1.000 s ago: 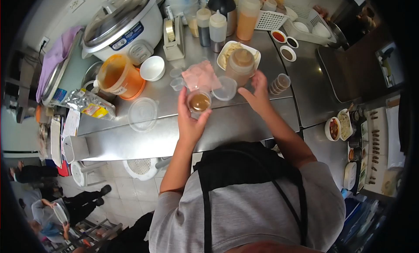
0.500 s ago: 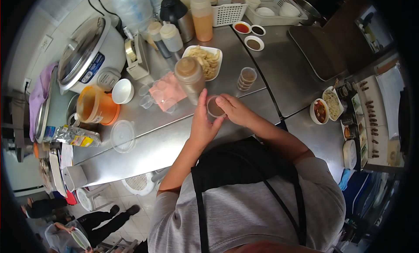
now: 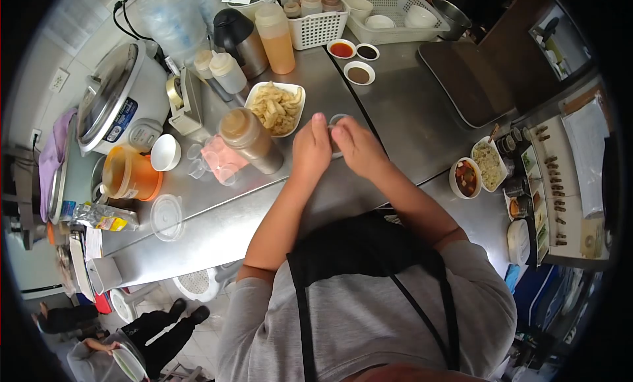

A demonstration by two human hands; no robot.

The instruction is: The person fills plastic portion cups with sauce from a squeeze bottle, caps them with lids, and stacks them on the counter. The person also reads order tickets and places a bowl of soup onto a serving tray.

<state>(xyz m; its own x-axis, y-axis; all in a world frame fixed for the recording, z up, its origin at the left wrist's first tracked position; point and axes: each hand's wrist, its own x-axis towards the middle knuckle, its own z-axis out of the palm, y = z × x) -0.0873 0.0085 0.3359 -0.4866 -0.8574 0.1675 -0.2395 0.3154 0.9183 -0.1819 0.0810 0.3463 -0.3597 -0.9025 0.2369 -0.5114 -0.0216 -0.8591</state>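
Both of my hands are closed around a small clear plastic cup of brown sauce, which their fingers mostly cover. My left hand holds its left side with the thumb up; my right hand grips it from the right. A clear rim shows just beyond the fingers, where the stack of filled sauce cups stood. Whether the held cup touches that stack is hidden. Left of my hands stands a squeeze bottle of brown sauce, and behind it a white dish of pale fried strips.
Empty clear cups lie by a pink cloth. Further left are an orange tub, a clear lid and a rice cooker. Three sauce bowls, including a red one, sit behind. A soup bowl stands right.
My hands have moved forward with the sauce cup, away from my body to where the stack of cups stands. The fingers now cover more of the cup. The camera view has shifted slightly.
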